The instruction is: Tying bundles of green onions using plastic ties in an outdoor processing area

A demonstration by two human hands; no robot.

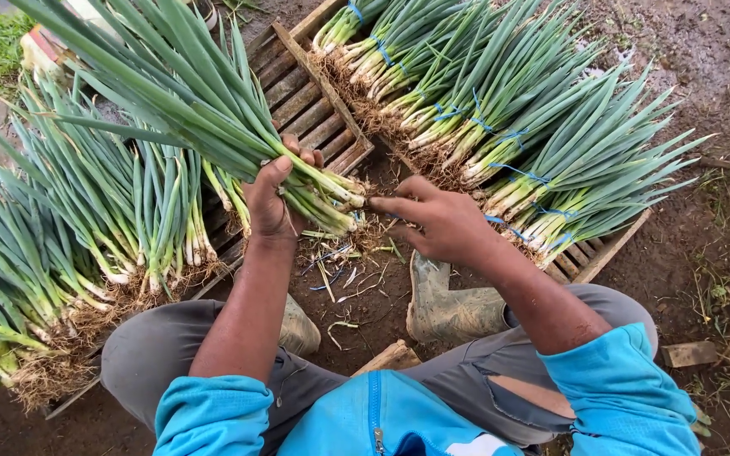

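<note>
My left hand (274, 196) is wrapped around a thick bunch of green onions (204, 101) near its pale lower stems, with the long leaves fanning up and to the left. The bunch's white ends and roots (341, 198) stick out to the right of my fist. My right hand (437, 221) reaches in from the right, its fingers pinched at those root ends, and a thin blue band (500, 224) shows by my wrist.
Tied green onion bundles (509, 127) with blue bands lie on a wooden pallet (314, 93) at upper right. Loose bunches (69, 236) with muddy roots lie on the left. My muddy boots (445, 308) rest on wet soil strewn with trimmings (340, 279).
</note>
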